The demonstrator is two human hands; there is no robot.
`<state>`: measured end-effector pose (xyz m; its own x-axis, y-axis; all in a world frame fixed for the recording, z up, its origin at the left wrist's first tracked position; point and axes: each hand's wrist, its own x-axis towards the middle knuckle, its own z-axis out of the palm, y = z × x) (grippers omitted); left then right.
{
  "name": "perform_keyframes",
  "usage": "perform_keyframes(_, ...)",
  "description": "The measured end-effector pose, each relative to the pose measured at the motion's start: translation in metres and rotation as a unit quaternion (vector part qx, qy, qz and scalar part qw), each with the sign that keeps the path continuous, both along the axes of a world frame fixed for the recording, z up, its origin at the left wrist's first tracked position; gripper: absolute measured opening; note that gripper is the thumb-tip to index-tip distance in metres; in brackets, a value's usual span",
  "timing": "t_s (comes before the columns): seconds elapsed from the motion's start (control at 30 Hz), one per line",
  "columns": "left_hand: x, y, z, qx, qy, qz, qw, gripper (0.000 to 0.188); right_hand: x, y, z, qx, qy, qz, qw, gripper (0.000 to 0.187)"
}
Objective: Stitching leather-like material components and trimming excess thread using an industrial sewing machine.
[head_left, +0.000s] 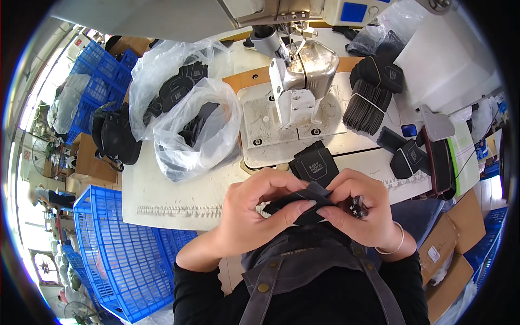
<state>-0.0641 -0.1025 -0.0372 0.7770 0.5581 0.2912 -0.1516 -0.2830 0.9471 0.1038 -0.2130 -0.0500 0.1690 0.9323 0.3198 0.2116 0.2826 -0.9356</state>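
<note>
My left hand (260, 211) and my right hand (362, 208) meet in front of my apron, pinching a small black fabric piece (292, 201) between thumbs and fingers. The piece is bent, and the fingers hide part of it. Tucked in the curled fingers of my right hand is a small dark metal tool (358, 207); its kind is hard to make out. Just beyond my hands, a flat black piece with pale print (315, 165) lies at the front of the sewing machine (303, 81).
Left on the table (162, 203) are clear plastic bags (162, 157) of black pieces. To the right stand a banded stack of black pieces (368, 105) and a loose black piece (409, 158). A blue crate (122, 252) stands at lower left, a cardboard box (447, 244) at right.
</note>
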Motion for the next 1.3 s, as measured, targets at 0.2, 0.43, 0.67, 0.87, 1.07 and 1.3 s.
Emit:
perform_keyframes(0.2,-0.001,0.009,0.007,0.172,0.03,-0.047,0.984,0.026,0.002,-0.002,-0.001,0.008,-0.027,0.002,1.0,0.016)
perform_keyframes(0.43,0.001,-0.006,0.012,-0.054,0.011,0.081,0.995,0.011,-0.005,-0.009,-0.007,-0.003,0.116,0.014,0.993,0.024)
perform_keyframes(0.67,-0.002,0.0,0.005,-0.089,-0.035,0.068,0.993,0.01,-0.006,-0.01,-0.01,-0.049,0.222,0.064,0.972,0.015)
perform_keyframes(0.87,-0.001,-0.002,0.018,-0.087,0.034,0.037,0.995,0.012,-0.006,-0.012,-0.01,-0.049,0.211,0.052,0.975,0.007)
perform_keyframes(1.07,-0.002,0.003,0.014,-0.093,0.082,0.048,0.991,0.018,-0.004,-0.01,-0.012,-0.031,0.194,0.063,0.979,0.005)
perform_keyframes(1.3,-0.003,0.002,0.013,-0.186,0.024,0.013,0.982,0.016,-0.006,-0.009,-0.011,-0.017,0.188,0.066,0.98,0.003)
